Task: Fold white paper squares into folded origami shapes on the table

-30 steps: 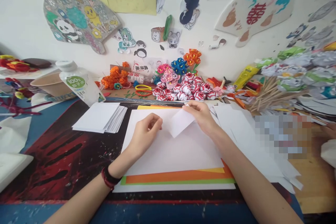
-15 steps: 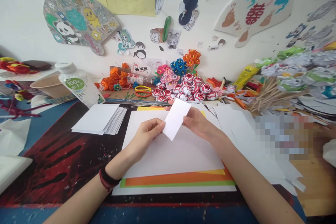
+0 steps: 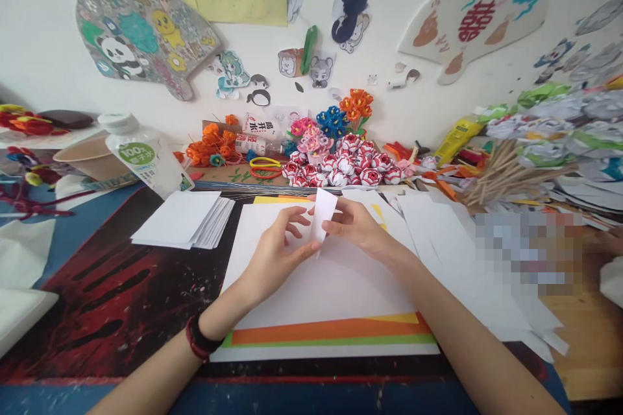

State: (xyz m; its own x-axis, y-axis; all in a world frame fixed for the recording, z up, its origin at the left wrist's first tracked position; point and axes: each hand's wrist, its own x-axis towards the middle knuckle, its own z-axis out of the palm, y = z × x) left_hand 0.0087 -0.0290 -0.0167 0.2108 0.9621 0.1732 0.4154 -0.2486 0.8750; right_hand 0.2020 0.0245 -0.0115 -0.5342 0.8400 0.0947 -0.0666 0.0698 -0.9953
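Note:
A small folded white paper (image 3: 322, 215) is held upright and slightly tilted above a large white sheet (image 3: 335, 298). My right hand (image 3: 357, 224) grips its right side, thumb in front and fingers behind. On the left, my left hand (image 3: 280, 249) has its fingers spread apart; its thumb tip touches the paper's lower left edge. Under the large sheet lie orange paper (image 3: 316, 331) and green paper (image 3: 335, 341). A stack of white paper squares (image 3: 178, 219) rests on the dark mat, left of my hands.
Behind the sheets stand red-and-white paper flowers (image 3: 341, 172) and a tilted white bottle (image 3: 146, 155). More white sheets (image 3: 462, 266) lie at the right, near wooden sticks (image 3: 496, 172). Part of another person's hand (image 3: 603, 243) shows at the right edge.
The small paper has turned and now looks narrower. My left fingers have spread away from it, leaving the thumb at its edge. My right thumb has moved across its front.

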